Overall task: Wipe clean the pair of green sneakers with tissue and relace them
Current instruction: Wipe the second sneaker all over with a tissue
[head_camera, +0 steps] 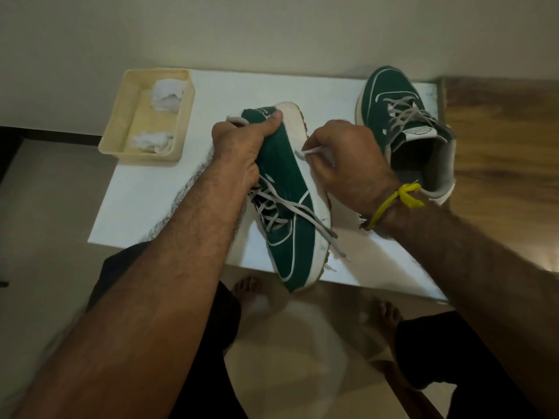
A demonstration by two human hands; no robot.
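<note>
Centrally, the left hand [239, 149] grips the heel of a green sneaker [287, 201] tilted on its side over the white table [145, 189], grey laces [302, 213] trailing loose. The right hand [341, 158] pinches a white tissue [314, 152] against the midsole. A second sneaker [405, 122] stands upright at far right; a beige tray [121, 128] holds crumpled tissues [166, 95].
</note>
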